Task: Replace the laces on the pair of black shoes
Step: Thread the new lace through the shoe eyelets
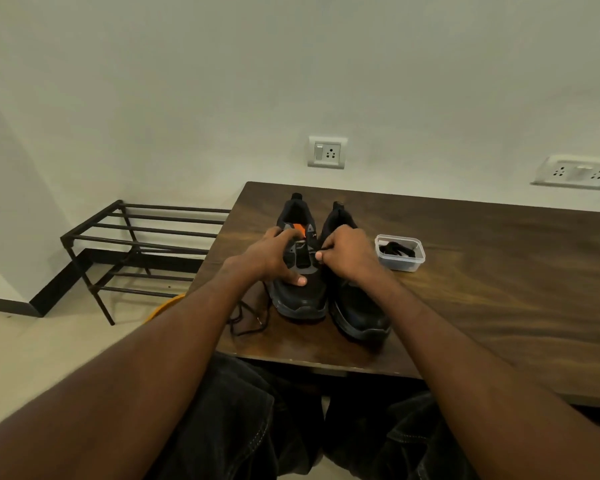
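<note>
Shoes: two black shoes sit side by side on our wooden table (465, 271), toes near us. The left shoe (300, 289) has an orange patch on its tongue. The right shoe (357, 306) is just beside it.

Left hand: our left hand (274, 252) holds the left shoe. The fingers curl over the top and the thumb presses flat on the toe part.

Right hand: our right hand (343, 252) has its fingers curled tight, and it pinches a thin black lace end (321, 252) at the side of the left shoe.

Loose lace: a black lace (248, 318) lies in loops on the near left edge of the table, close to the left shoe.

Box: a small clear plastic box (399, 252) sits to the right of the shoes, with black laces inside.

Other things: a black metal rack (136, 244) stands on the floor to the left. A wall socket (327, 152) is on the far wall.

What could go wrong: we think the loose lace could slide off the table edge if our arm bumps it. The pinched end could slip or miss its hole, because black on black is hard to see.

Writing: there may be tiny marks by the orange patch, too small for us to read.
</note>
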Tool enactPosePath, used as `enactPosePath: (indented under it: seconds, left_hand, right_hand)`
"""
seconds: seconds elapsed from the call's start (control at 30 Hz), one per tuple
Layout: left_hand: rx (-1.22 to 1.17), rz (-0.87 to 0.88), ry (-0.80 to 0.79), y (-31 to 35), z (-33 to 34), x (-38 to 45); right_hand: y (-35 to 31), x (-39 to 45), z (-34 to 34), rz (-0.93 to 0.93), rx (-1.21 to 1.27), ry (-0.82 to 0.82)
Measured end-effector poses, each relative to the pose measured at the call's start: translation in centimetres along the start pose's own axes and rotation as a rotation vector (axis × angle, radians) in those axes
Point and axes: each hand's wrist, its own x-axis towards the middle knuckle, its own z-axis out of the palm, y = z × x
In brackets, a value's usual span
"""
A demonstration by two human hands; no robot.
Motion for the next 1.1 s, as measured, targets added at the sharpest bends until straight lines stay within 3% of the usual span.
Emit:
enactPosePath:
  seconds: [0.17,0.23,0.3,0.37,0.5,0.57,0.63,0.87,0.93,1.0,1.1]
  left_hand:
    - [-0.003,-0.002,-0.002,-0.3,-0.8,-0.1]
    - [0.024,0.009,-0.012,-0.4,-1.0,-0.1]
    - [0.051,0.025,-0.028,-0.1,-0.9,0.0]
    - [0.063,0.031,-0.050,0.0,-0.9,0.1]
    - [0.051,0.012,-0.094,-0.2,-0.9,0.1]
    - [0.030,0.003,-0.107,-0.5,-0.8,0.1]
    - [0.010,-0.002,-0.112,-0.6,-0.9,0.0]
    - [-0.033,0.000,-0.112,-0.8,-1.0,-0.1]
    - [-0.046,0.001,-0.111,-1.0,-1.0,0.0]
    - [-0.073,-0.007,-0.100,-1.3,-0.9,0.1]
    - [-0.125,0.002,-0.092,-1.4,-0.6,0.2]
  right_hand:
    - [-0.5,-1.1,-2.5,0.275,1.194,0.107]
    - [-0.9,-1.4,-2.6,0.267,1.435,0.135]
    - [-0.9,-1.3,-2.0,0.203,1.263,0.200]
    - [-0.7,-1.0,-1.1,0.129,0.897,0.221]
    - [-0.5,-0.4,0.7,-0.038,0.023,0.024]
    - [-1.0,-0.4,1.5,-0.061,-0.176,-0.050]
    - [-1.2,-0.2,1.7,-0.069,-0.216,-0.020]
    - [0.3,1.3,0.7,0.079,-0.054,-0.014]
    - [0.6,1.5,-0.8,0.182,0.227,0.037]
    - [0.7,0.9,-2.4,0.272,0.686,0.090]
    - [0.1,-1.1,-3.6,0.243,1.226,0.036]
